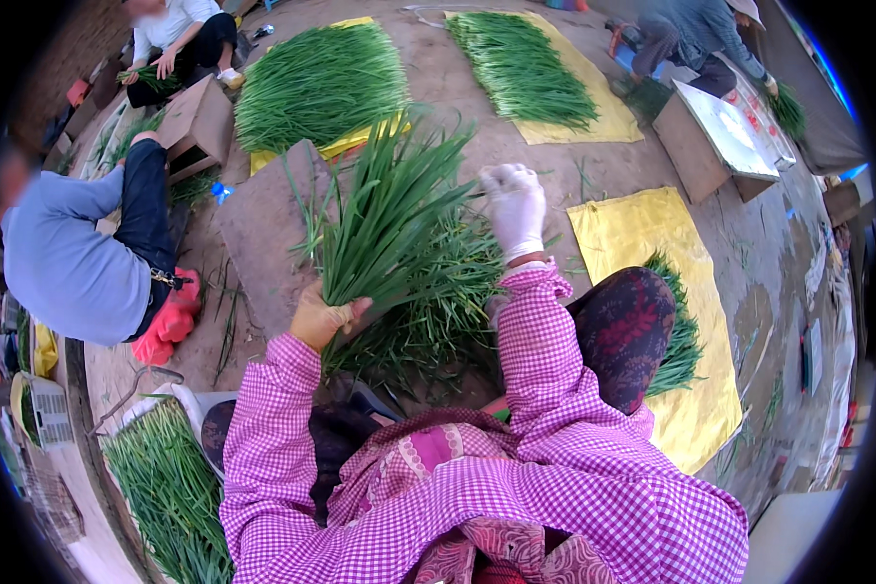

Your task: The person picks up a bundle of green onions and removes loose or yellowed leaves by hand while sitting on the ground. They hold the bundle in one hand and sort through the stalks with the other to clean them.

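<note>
My left hand [323, 317], in a yellowish glove, is closed round the lower end of a bunch of green chives [384, 209]. The long leaves fan upward and to the right from my grip. To the right of the bunch, my right hand [514, 209], in a white glove, is raised with its fingers curled in, close to the leaf tips. Whatever those fingers hold, if anything, is too small to make out. Under the bunch, between my knees, lies a heap of loose chive leaves [428, 336].
A brown board [273, 243] lies left of the bunch. Yellow sheets [706, 292] carry spread chives [326, 83] ahead and at right. More chives [170, 492] lie near left. A wooden box [200, 122] and a metal-topped box [720, 127] stand farther off. Other people [78, 253] sit working around.
</note>
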`<move>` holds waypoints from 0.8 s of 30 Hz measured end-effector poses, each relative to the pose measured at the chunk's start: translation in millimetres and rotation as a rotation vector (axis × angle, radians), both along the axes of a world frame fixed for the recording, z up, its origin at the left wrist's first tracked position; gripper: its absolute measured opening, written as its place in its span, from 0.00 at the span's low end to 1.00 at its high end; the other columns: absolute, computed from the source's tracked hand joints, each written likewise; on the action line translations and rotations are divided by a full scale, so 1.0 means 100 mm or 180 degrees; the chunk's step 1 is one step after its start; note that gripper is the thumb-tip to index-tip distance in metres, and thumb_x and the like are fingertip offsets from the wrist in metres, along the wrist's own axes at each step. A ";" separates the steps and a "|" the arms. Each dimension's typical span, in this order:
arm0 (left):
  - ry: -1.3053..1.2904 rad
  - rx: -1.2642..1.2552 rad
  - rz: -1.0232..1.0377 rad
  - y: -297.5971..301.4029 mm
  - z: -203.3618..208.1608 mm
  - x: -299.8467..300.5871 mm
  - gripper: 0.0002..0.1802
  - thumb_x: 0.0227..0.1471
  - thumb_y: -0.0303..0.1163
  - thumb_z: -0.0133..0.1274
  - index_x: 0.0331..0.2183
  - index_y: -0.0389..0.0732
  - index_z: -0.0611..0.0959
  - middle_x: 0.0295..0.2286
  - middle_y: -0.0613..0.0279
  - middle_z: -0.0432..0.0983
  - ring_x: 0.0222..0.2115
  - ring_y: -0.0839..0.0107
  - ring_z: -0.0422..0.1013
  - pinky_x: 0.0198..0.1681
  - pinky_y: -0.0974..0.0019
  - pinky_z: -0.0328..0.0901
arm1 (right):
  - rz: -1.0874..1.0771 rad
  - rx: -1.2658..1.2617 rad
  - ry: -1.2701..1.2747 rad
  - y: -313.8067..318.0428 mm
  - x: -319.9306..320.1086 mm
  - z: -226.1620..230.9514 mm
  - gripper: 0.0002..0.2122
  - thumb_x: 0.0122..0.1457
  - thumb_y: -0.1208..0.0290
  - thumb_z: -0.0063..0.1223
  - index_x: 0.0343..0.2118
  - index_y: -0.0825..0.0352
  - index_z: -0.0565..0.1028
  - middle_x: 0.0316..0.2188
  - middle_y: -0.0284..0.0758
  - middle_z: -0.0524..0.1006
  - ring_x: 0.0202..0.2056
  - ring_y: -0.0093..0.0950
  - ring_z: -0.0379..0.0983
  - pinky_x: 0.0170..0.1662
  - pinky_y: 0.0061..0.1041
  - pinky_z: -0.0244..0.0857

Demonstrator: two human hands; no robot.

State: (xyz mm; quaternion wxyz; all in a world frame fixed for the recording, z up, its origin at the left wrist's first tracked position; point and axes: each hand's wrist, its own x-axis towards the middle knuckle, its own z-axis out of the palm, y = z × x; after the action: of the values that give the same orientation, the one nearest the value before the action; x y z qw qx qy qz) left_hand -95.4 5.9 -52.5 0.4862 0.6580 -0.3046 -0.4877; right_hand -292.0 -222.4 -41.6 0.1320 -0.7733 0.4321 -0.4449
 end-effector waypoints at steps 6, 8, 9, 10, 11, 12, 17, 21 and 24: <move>-0.5339 -0.0510 0.0032 -0.03 0.38 0.08 0.34 0.32 0.25 0.60 0.48 0.53 0.75 0.23 0.69 0.70 0.20 0.67 0.68 0.24 0.65 0.62 | 0.0521 0.1275 -0.2855 -0.08 -0.23 0.15 0.08 0.59 0.76 0.45 0.37 0.72 0.75 0.33 0.31 0.77 0.31 0.17 0.71 0.37 0.15 0.63; -0.6011 -0.0186 0.0193 0.04 0.45 0.19 0.36 0.31 0.26 0.57 0.48 0.58 0.74 0.23 0.70 0.66 0.23 0.67 0.67 0.27 0.64 0.61 | 0.0440 0.1162 -0.2828 -0.08 -0.23 0.19 0.11 0.58 0.79 0.45 0.44 0.71 0.72 0.31 0.30 0.76 0.30 0.18 0.71 0.36 0.15 0.64; -0.6328 -0.0041 0.0266 0.06 0.46 0.24 0.37 0.30 0.26 0.56 0.49 0.60 0.73 0.23 0.70 0.65 0.24 0.66 0.66 0.28 0.63 0.60 | 0.0444 0.1128 -0.2860 -0.07 -0.25 0.24 0.11 0.58 0.79 0.45 0.44 0.71 0.72 0.31 0.30 0.76 0.30 0.18 0.71 0.36 0.15 0.64; -0.6451 -0.0078 0.0371 0.08 0.46 0.29 0.36 0.32 0.26 0.55 0.49 0.60 0.74 0.23 0.70 0.64 0.24 0.68 0.66 0.28 0.64 0.60 | 0.0445 0.1091 -0.2889 -0.06 -0.27 0.30 0.11 0.58 0.79 0.45 0.44 0.71 0.72 0.30 0.30 0.76 0.30 0.18 0.71 0.36 0.15 0.63; -0.6571 -0.0119 0.0477 0.09 0.45 0.32 0.35 0.33 0.26 0.54 0.48 0.60 0.74 0.23 0.71 0.63 0.23 0.69 0.65 0.28 0.65 0.59 | 0.0517 0.1183 -0.2850 -0.02 -0.31 0.37 0.10 0.58 0.78 0.46 0.43 0.71 0.73 0.29 0.30 0.76 0.29 0.18 0.71 0.36 0.15 0.63; -0.6702 -0.0149 0.0583 0.11 0.46 0.35 0.34 0.34 0.25 0.52 0.48 0.60 0.74 0.22 0.71 0.62 0.23 0.71 0.64 0.28 0.66 0.59 | 0.0629 0.1239 -0.2774 -0.01 -0.30 0.39 0.10 0.58 0.78 0.47 0.41 0.71 0.74 0.29 0.30 0.77 0.29 0.17 0.71 0.36 0.15 0.64; -0.6772 -0.0224 0.0690 0.16 0.50 0.39 0.38 0.34 0.24 0.52 0.52 0.61 0.71 0.23 0.70 0.62 0.24 0.71 0.64 0.29 0.66 0.59 | 0.1400 0.1662 -0.2305 0.20 -0.19 0.58 0.06 0.57 0.73 0.51 0.34 0.68 0.78 0.28 0.31 0.77 0.30 0.16 0.70 0.34 0.14 0.63; -0.6909 -0.0297 0.0623 0.13 0.45 0.39 0.36 0.35 0.25 0.52 0.51 0.60 0.72 0.23 0.71 0.62 0.24 0.71 0.64 0.30 0.66 0.60 | 0.1493 0.0058 -0.0761 0.27 0.00 0.55 0.05 0.49 0.69 0.57 0.28 0.63 0.78 0.25 0.32 0.77 0.34 0.28 0.71 0.41 0.26 0.63; -0.6935 -0.0437 0.0603 0.11 0.44 0.36 0.34 0.36 0.26 0.52 0.50 0.60 0.73 0.23 0.71 0.62 0.24 0.71 0.64 0.31 0.66 0.60 | 0.1672 -0.0161 -0.0007 0.36 0.15 0.51 0.08 0.45 0.64 0.59 0.24 0.63 0.77 0.25 0.32 0.76 0.33 0.33 0.70 0.43 0.32 0.60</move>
State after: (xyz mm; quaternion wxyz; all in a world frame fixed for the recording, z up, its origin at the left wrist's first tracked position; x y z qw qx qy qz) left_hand -59.0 16.5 -8.1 0.0273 0.7286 -0.5458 0.4130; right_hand -277.4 -186.0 9.2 0.2241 -0.8615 0.2051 -0.4068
